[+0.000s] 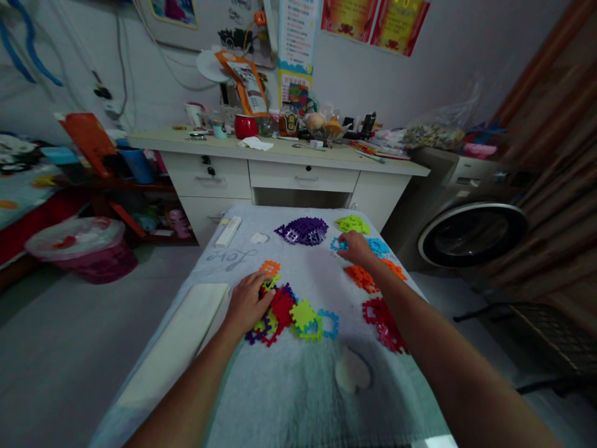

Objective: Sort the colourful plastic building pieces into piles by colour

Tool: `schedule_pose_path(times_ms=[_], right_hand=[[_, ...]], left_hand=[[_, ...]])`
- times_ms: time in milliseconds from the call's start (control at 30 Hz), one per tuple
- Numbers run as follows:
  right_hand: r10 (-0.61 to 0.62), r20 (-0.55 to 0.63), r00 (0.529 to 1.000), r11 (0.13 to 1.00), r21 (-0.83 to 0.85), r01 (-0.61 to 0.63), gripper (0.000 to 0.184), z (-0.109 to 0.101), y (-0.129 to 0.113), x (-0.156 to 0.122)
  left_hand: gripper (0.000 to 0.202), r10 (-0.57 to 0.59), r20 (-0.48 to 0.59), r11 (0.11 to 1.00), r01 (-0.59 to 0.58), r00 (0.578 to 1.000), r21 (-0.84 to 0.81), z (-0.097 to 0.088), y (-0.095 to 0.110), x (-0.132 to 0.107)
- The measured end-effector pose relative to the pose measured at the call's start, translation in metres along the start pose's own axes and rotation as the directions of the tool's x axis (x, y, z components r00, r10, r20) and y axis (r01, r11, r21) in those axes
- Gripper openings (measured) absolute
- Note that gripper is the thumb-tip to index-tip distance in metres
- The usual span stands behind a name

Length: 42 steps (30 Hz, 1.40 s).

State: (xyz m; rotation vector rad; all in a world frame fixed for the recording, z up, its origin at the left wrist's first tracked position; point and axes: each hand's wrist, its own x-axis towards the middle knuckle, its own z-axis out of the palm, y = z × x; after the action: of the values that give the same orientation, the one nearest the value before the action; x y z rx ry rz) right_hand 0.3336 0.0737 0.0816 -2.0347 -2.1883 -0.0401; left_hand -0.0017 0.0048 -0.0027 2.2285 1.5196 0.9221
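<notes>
A joined cluster of plastic puzzle tiles [298, 314] in red, lime, purple and blue lies mid-table. My left hand [246, 302] rests on its left edge, fingers curled on the tiles. An orange tile [270, 267] lies just beyond it. My right hand [357, 247] reaches far across and presses down on the pile of blue tiles [379, 247], fingers bent over a piece. Around it lie a purple pile [303, 231], a lime pile [352, 223], an orange pile [362, 277] and a red pile [385, 322].
The tiles lie on a pale towel-covered table [280, 386] with a white slab [177, 342] on its left. Beyond stand a cluttered white desk [280, 168], a washing machine [471, 230] at right and a bagged pink bin [81, 246] at left.
</notes>
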Motion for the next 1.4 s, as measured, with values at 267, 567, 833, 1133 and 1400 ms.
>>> schedule_pose_path(times_ms=[267,567,833,1133,1400], right_hand=[[0.338,0.029,0.941,0.94,-0.069,-0.335,0.039,-0.015,0.066,0.007],[0.387,0.05,0.921,0.922,-0.051,-0.384,0.038,-0.01,0.075,0.004],[0.361,-0.016,0.932,0.932,-0.039,-0.361,0.034,-0.019,0.033,-0.009],[0.417,0.067,0.906,0.902,-0.155,-0.403,0.039,-0.014,0.043,-0.015],[0.382,0.148,0.912,0.913,-0.214,-0.347,0.042,-0.011,0.064,-0.007]], left_hand=[[0.029,-0.021,0.016,1.0,0.02,1.0,0.01,-0.002,0.003,0.001],[0.029,-0.019,0.016,1.0,0.019,1.0,0.016,-0.002,0.002,0.0],[0.03,-0.008,-0.001,1.0,0.008,1.0,0.014,-0.002,0.003,0.001],[0.032,-0.007,0.021,1.0,0.007,1.0,0.001,-0.002,0.001,0.001],[0.03,-0.01,0.014,1.0,0.01,1.0,0.001,0.0,0.0,0.0]])
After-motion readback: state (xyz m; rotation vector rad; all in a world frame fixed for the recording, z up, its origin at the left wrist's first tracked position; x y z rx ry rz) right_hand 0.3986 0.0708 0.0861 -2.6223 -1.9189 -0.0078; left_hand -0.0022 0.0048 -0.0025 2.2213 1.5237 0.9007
